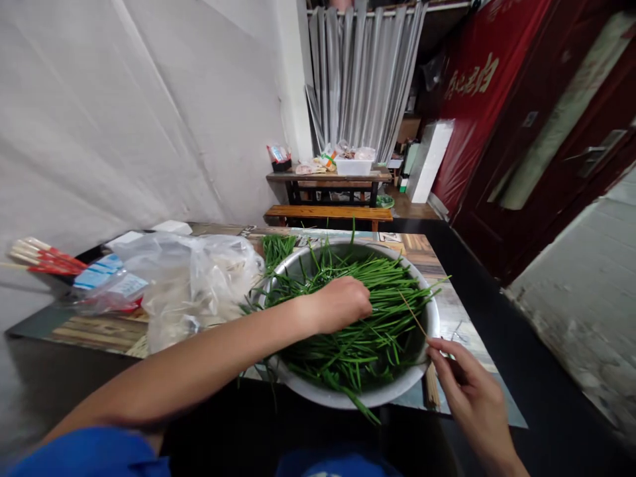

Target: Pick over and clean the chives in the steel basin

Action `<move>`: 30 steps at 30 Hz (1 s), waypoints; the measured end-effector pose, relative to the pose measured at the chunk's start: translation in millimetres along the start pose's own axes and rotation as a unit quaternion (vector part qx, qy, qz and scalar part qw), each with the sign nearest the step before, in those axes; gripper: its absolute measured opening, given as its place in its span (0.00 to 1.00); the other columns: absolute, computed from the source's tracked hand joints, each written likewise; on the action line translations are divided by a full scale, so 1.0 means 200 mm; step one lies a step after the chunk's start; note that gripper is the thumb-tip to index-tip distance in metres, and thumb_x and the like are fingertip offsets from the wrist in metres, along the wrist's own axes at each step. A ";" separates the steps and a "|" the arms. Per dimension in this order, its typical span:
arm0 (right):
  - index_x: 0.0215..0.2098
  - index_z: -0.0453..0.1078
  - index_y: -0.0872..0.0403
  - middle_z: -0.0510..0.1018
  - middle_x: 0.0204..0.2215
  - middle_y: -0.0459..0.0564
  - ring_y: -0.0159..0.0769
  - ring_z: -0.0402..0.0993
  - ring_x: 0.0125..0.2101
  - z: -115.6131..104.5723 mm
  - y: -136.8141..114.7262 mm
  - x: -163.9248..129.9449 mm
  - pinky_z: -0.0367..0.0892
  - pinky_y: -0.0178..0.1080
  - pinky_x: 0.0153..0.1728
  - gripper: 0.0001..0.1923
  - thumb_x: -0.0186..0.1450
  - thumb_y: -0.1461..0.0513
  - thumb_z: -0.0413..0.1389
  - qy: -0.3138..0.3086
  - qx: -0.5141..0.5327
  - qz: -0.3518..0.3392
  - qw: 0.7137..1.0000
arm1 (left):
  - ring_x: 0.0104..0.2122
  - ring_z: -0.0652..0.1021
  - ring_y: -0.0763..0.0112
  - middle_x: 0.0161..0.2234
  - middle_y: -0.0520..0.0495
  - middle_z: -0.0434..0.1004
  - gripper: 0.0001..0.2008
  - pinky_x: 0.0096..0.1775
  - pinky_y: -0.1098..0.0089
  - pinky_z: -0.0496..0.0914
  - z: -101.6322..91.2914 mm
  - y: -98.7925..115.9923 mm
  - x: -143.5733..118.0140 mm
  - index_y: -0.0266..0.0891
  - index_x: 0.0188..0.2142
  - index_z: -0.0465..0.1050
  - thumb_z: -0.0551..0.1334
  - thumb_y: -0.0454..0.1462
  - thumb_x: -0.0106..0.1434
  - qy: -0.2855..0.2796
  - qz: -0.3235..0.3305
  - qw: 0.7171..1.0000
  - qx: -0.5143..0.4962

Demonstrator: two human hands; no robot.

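Note:
A wide metal basin (433, 318) full of long garlic chives (348, 344) stands on the table in front of me. My left hand (344, 305) reaches across the basin, its fingers curled closed on the chives; the fingertips are hidden below it. Between the thumb and fingers of my right hand (470, 381) is a thin bamboo skewer (413, 315), pinched at one end beside the basin's right rim. The skewer slants up and left over the chives. A bundle of skewers (432, 389) lies at the table's near edge, close to my right hand.
Plastic bags (193, 278) and wrapped red-and-white chopsticks (47, 257) crowd the table's left side. More chives (277, 250) lie behind the basin. Beyond are a wooden bench (328, 212) and another table with a white tub (354, 165). A wall runs along the left.

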State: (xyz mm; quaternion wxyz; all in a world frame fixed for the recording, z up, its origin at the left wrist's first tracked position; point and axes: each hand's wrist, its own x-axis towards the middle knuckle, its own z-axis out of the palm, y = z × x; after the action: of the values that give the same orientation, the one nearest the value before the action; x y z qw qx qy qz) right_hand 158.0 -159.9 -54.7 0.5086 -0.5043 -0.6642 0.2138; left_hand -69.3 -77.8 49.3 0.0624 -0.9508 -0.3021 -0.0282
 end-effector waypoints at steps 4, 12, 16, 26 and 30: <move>0.39 0.72 0.53 0.77 0.37 0.52 0.39 0.75 0.34 -0.03 -0.01 -0.01 0.69 0.35 0.33 0.09 0.62 0.59 0.53 0.001 0.019 0.012 1.000 | 0.31 0.73 0.66 0.25 0.44 0.74 0.04 0.32 0.70 0.62 0.17 -0.02 0.15 0.38 0.23 0.75 0.62 0.33 0.52 -0.063 0.044 0.997 -0.016; 0.37 0.71 0.54 0.72 0.19 0.45 0.29 0.61 0.14 -0.04 -0.01 -0.03 0.57 0.31 0.12 0.11 0.61 0.56 0.53 0.050 0.129 0.165 0.977 | 0.29 0.74 0.64 0.26 0.42 0.76 0.13 0.32 0.69 0.63 0.22 0.04 0.27 0.36 0.25 0.77 0.61 0.44 0.54 0.027 -0.232 0.957 -0.174; 0.36 0.70 0.54 0.68 0.18 0.43 0.26 0.56 0.13 -0.05 -0.01 -0.02 0.52 0.30 0.12 0.11 0.61 0.55 0.54 0.047 0.180 0.197 0.963 | 0.31 0.75 0.60 0.27 0.38 0.76 0.07 0.34 0.67 0.64 0.24 0.11 0.36 0.34 0.24 0.77 0.62 0.36 0.51 -0.019 -0.219 0.967 -0.129; 0.46 0.66 0.54 0.70 0.21 0.43 0.26 0.61 0.10 -0.04 0.01 0.01 0.58 0.30 0.10 0.17 0.63 0.54 0.50 -0.055 0.194 0.148 0.968 | 0.27 0.74 0.70 0.23 0.48 0.76 0.10 0.32 0.73 0.63 0.11 0.01 0.23 0.34 0.26 0.77 0.58 0.36 0.54 0.109 -0.265 0.893 -0.346; 0.43 0.71 0.54 0.78 0.29 0.51 0.37 0.75 0.25 -0.03 0.01 0.04 0.71 0.35 0.25 0.14 0.63 0.57 0.50 -0.005 0.050 0.043 0.998 | 0.30 0.75 0.69 0.28 0.45 0.77 0.10 0.31 0.73 0.65 0.14 0.00 0.24 0.32 0.31 0.76 0.61 0.37 0.53 0.144 -0.290 0.795 -0.514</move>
State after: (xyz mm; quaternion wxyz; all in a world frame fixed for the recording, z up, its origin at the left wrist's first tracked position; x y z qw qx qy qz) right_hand 164.3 -153.3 -49.9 0.5204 -0.5054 -0.6329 0.2704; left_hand -29.3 -47.3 26.7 -0.4036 -0.6961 -0.4921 -0.3322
